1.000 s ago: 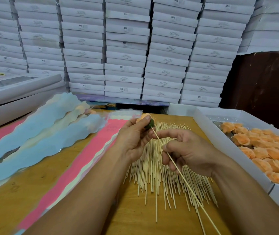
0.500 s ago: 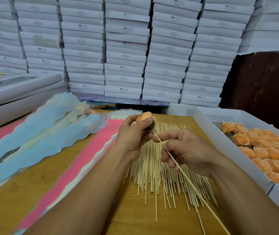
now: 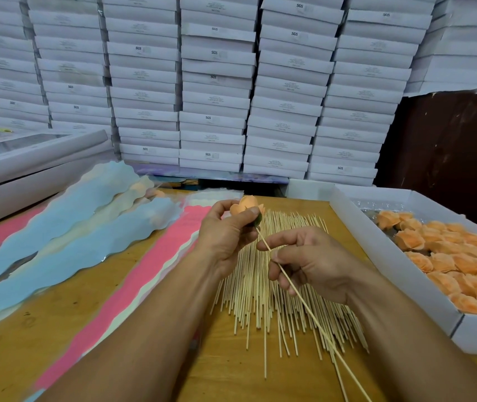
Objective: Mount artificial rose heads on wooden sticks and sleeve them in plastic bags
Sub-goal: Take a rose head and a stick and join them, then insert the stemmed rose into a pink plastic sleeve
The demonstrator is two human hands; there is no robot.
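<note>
A wall of stacked white boxes [image 3: 217, 91] fills the background, and in front of it I've got the wooden table [image 3: 92, 309] under the hands. Left hand [image 3: 225, 242] is up over the table, fingers and thumb curled round an orange rose head [image 3: 246, 206], green base pointing down toward the stick. Right hand [image 3: 312, 265] is just beside it, pinching a single wooden stick [image 3: 298, 290] between thumb and forefinger, other fingers curled under. The stick runs on a slant, top end meeting the underside of the rose head, lower end trailing off toward the bottom right. Beneath both hands I see the loose pile of wooden sticks [image 3: 249, 309] fanned out flat on the table. Off to the right, an open white tray [image 3: 376, 256] holds a heap of orange rose heads [image 3: 463, 262]. On the left, plastic bags [image 3: 66, 227] with wavy edges lie overlapped in blue, cream and pink bands, and beyond them a long white box [image 3: 28, 166] sits at the table's edge
</note>
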